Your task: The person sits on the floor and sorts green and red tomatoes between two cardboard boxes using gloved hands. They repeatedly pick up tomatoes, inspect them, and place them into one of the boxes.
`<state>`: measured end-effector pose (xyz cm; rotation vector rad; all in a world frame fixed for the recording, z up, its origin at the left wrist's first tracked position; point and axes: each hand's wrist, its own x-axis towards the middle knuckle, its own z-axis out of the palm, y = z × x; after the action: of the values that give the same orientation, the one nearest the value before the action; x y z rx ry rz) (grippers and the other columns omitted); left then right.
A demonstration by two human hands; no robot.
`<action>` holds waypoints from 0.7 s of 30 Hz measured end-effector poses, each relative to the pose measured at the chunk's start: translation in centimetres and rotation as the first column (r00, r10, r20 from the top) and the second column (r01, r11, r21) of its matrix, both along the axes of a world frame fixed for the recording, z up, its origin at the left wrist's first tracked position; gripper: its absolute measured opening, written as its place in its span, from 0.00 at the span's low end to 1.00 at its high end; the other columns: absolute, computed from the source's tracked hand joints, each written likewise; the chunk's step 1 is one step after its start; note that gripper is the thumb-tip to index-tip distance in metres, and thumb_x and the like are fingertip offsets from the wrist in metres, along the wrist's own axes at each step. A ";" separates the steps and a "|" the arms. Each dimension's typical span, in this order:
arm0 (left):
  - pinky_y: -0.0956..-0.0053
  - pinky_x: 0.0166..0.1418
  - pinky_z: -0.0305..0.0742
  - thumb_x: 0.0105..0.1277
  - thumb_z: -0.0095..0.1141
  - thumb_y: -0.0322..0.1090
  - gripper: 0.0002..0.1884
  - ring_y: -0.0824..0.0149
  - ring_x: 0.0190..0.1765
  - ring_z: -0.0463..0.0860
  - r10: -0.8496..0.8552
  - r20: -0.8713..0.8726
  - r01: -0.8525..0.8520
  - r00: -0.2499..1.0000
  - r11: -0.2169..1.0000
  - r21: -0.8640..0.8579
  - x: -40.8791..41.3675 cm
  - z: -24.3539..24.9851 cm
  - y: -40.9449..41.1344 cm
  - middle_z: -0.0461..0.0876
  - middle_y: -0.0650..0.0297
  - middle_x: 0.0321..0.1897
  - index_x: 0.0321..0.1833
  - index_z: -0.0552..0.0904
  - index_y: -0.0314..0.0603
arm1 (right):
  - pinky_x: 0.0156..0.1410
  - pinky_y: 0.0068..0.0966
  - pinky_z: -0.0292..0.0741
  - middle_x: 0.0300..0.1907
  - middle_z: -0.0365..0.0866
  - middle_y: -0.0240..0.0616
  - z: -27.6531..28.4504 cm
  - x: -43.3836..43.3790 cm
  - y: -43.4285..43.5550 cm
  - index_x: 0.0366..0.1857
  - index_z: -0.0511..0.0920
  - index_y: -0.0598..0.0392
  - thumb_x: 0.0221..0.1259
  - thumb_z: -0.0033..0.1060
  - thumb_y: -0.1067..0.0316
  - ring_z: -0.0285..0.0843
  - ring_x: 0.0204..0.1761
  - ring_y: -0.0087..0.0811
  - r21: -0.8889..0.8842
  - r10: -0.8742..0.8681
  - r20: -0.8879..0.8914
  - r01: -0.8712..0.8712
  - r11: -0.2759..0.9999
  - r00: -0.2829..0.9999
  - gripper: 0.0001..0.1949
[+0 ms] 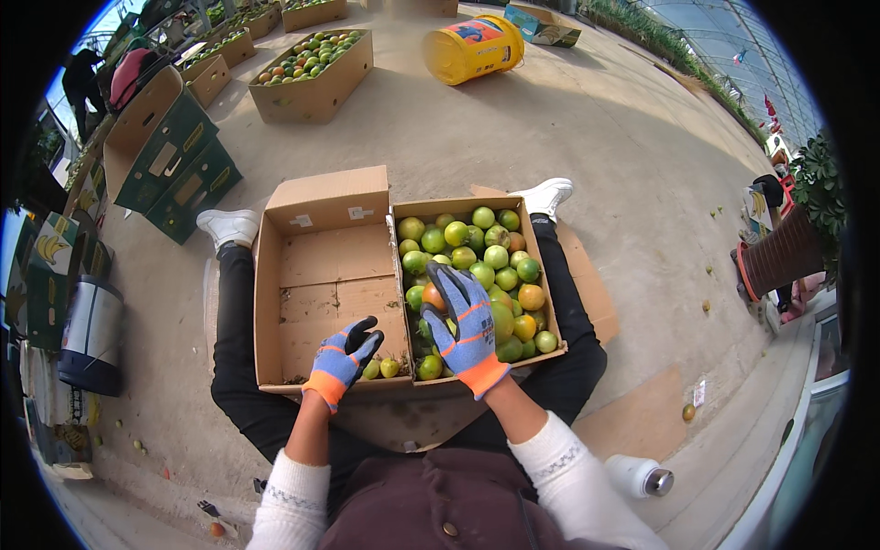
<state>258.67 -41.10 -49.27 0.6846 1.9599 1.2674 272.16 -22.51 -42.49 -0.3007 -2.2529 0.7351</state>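
Note:
Two cardboard boxes stand side by side between my outstretched legs. The right box point(558, 347) is full of green, yellowish and orange tomatoes point(496, 257). My right hand point(462, 323), in a blue and orange knit glove with dark fingertips, lies over them with its fingers around or against an orange tomato point(434, 297); whether it grips that one cannot be told. The left box point(309, 258) shows a mostly bare bottom with bits of debris and a few small green tomatoes point(389, 368) in its near right corner. Over that corner is my left hand point(347, 354), gloved alike, fingers apart, holding nothing visible.
Ahead are a box of tomatoes point(344, 75) and a yellow bucket point(474, 49) on its side. Green cartons point(168, 158) and a white-and-blue container point(93, 337) stand left. At right are a potted plant point(780, 254), a flat cardboard sheet point(639, 412) and a white bottle point(636, 476).

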 end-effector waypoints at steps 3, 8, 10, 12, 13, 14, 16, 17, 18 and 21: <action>0.60 0.57 0.77 0.62 0.56 0.67 0.35 0.52 0.53 0.85 -0.491 -0.374 0.021 0.787 0.627 -0.779 0.1 0.2 2.3 0.87 0.53 0.49 0.57 0.83 0.41 | 0.75 0.45 0.58 0.63 0.74 0.45 -1.7 -2.7 5.0 0.67 0.71 0.49 0.63 0.62 0.60 0.69 0.65 0.45 0.087 -0.201 0.098 0.193 0.977 0.975 0.27; 0.62 0.59 0.76 0.61 0.58 0.63 0.28 0.55 0.55 0.85 -0.620 -0.164 0.119 0.767 0.389 -0.914 0.9 -0.1 5.4 0.87 0.56 0.49 0.49 0.88 0.46 | 0.80 0.47 0.46 0.67 0.72 0.43 -4.0 -2.2 6.5 0.67 0.70 0.50 0.70 0.51 0.53 0.65 0.70 0.40 0.142 -0.274 0.328 0.239 0.961 0.904 0.25; 0.62 0.60 0.76 0.60 0.60 0.61 0.27 0.54 0.56 0.84 -0.589 -0.120 0.159 0.799 0.399 -0.903 0.6 -0.5 5.2 0.87 0.55 0.50 0.49 0.88 0.46 | 0.79 0.48 0.48 0.65 0.73 0.44 -3.0 -0.7 4.8 0.66 0.71 0.53 0.66 0.56 0.59 0.67 0.69 0.41 0.163 -0.251 0.233 0.217 0.963 0.940 0.25; 0.62 0.60 0.76 0.59 0.61 0.60 0.27 0.52 0.57 0.83 -0.549 -0.092 0.191 0.831 0.436 -0.880 -0.4 -1.5 4.6 0.86 0.53 0.51 0.50 0.87 0.45 | 0.79 0.50 0.49 0.65 0.73 0.45 -2.2 0.8 2.4 0.66 0.71 0.54 0.64 0.58 0.61 0.67 0.68 0.42 0.115 -0.165 0.204 0.144 0.983 0.965 0.26; 0.62 0.60 0.76 0.59 0.62 0.59 0.27 0.52 0.58 0.83 -0.541 -0.135 0.165 0.830 0.470 -0.867 -0.4 -2.1 4.0 0.86 0.52 0.51 0.50 0.87 0.44 | 0.78 0.51 0.50 0.65 0.72 0.45 -2.1 1.5 0.9 0.66 0.71 0.54 0.63 0.59 0.62 0.67 0.69 0.43 0.123 -0.117 0.183 0.096 0.988 0.976 0.26; 0.62 0.59 0.77 0.58 0.63 0.58 0.27 0.51 0.58 0.83 -0.532 -0.183 0.142 0.827 0.511 -0.848 -0.4 -2.7 3.3 0.85 0.51 0.52 0.50 0.86 0.43 | 0.79 0.51 0.49 0.66 0.71 0.44 -1.9 2.3 -0.8 0.67 0.71 0.53 0.62 0.60 0.62 0.65 0.69 0.44 0.113 -0.064 0.173 0.045 0.993 0.983 0.27; 0.62 0.59 0.77 0.57 0.65 0.58 0.28 0.52 0.59 0.82 -0.456 -0.151 0.156 0.877 0.569 -0.808 -1.2 -2.5 2.6 0.84 0.50 0.52 0.51 0.85 0.43 | 0.80 0.52 0.47 0.67 0.71 0.42 -1.6 2.9 -4.0 0.67 0.72 0.52 0.60 0.60 0.62 0.63 0.71 0.43 0.070 0.081 0.231 -0.100 0.993 0.970 0.28; 0.63 0.60 0.76 0.56 0.67 0.57 0.28 0.52 0.58 0.82 -0.399 -0.082 0.201 0.913 0.616 -0.762 -2.0 -3.6 1.7 0.85 0.52 0.51 0.51 0.85 0.44 | 0.80 0.53 0.46 0.67 0.70 0.42 -1.9 2.7 -5.3 0.67 0.71 0.51 0.59 0.60 0.61 0.63 0.71 0.43 0.047 0.186 0.275 -0.206 0.977 0.943 0.29; 0.63 0.58 0.77 0.56 0.66 0.55 0.26 0.52 0.54 0.84 -0.363 -0.096 0.195 0.927 0.682 -0.705 -1.6 -2.6 2.1 0.86 0.53 0.49 0.50 0.85 0.44 | 0.79 0.53 0.46 0.68 0.70 0.42 -2.4 2.9 -5.8 0.68 0.70 0.51 0.59 0.61 0.60 0.63 0.72 0.43 0.079 0.192 0.312 -0.227 0.971 0.931 0.30; 0.69 0.53 0.79 0.62 0.64 0.46 0.22 0.62 0.48 0.84 -0.100 0.230 0.152 0.968 0.963 -0.222 -2.7 -3.7 1.6 0.86 0.57 0.46 0.54 0.83 0.39 | 0.79 0.54 0.47 0.69 0.68 0.44 -3.9 2.5 -6.3 0.69 0.69 0.52 0.61 0.60 0.55 0.61 0.72 0.45 0.115 0.202 0.388 -0.264 0.958 0.899 0.31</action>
<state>256.00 -39.49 -52.95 0.5188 1.8185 0.9657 274.70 -28.82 -46.39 -0.0921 -2.7304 0.6479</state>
